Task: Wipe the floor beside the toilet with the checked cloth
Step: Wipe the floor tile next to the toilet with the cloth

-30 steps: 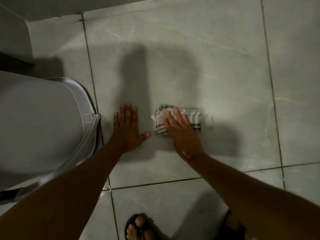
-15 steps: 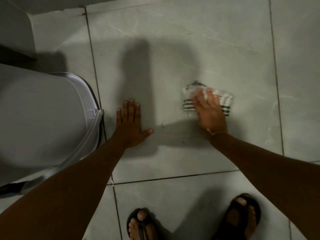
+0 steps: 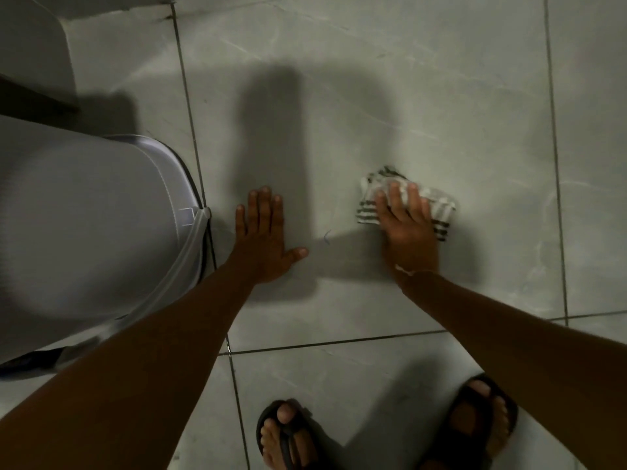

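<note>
**While one palm props us up, the other drives the cloth**

Because we are bent low over the floor (image 3: 390,96), our left hand (image 3: 263,237) lies flat on the tile just beside the toilet (image 3: 91,228), fingers together and thumb splayed outward, holding nothing. We judge it is there as a prop: it takes our weight so the other arm can move freely. Our right hand (image 3: 409,223) lies palm-down on the checked cloth (image 3: 441,210), fingers spread across the top of it and pressing it to the tile, not pinching it. A flat, spread press of that sort keeps as much of the fabric against the floor as the hand can cover, which suits wiping better than a fist would.

That cloth is bunched into a small wad, its dark stripes showing at the left edge and the lower right, and it sits on the large tile well to the right of the toilet, with our bracing hand between the two. A thin curled hair or thread (image 3: 326,237) lies on the tile between our hands, apart from both; we think the wiping needs to reach it. Our feet in dark sandals (image 3: 475,418) stand on the nearer tile, behind the grout line (image 3: 339,341), probably to keep them off the patch we are cleaning.
</note>
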Available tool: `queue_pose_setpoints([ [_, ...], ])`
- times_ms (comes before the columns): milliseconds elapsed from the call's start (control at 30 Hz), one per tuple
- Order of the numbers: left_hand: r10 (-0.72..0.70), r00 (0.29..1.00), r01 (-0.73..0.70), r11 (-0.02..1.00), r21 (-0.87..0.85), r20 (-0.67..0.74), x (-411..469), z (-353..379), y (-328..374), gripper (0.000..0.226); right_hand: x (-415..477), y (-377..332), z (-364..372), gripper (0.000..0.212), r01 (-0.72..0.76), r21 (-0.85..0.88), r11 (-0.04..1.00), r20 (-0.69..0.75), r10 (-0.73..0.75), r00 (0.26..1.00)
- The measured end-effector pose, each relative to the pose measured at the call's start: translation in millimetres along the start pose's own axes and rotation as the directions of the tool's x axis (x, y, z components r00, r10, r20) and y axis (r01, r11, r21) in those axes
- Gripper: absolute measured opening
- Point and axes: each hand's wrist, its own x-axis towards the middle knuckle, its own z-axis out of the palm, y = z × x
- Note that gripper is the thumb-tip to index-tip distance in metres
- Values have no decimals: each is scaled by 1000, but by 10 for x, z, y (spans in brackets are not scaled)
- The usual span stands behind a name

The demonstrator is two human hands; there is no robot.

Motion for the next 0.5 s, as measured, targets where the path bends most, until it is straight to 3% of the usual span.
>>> queue_pose_setpoints([
  [100,-9,1000,9,1000,15,11,16,-10,11,111,112,-286,91,59,216,3,976,-10,-216,976],
  [200,-6,999,6,1000,-2,44,28,-20,-6,113,-346,-399,206,71,380,-7,925,75,-379,922],
  [333,5,998,-4,1000,-8,57,34,-25,-20,114,-847,-155,208,85,338,9,941,150,-335,930],
  [500,3,999,-3,1000,0,40,40,-7,-28,115,-298,-390,101,71,170,-14,985,77,-168,983],
])
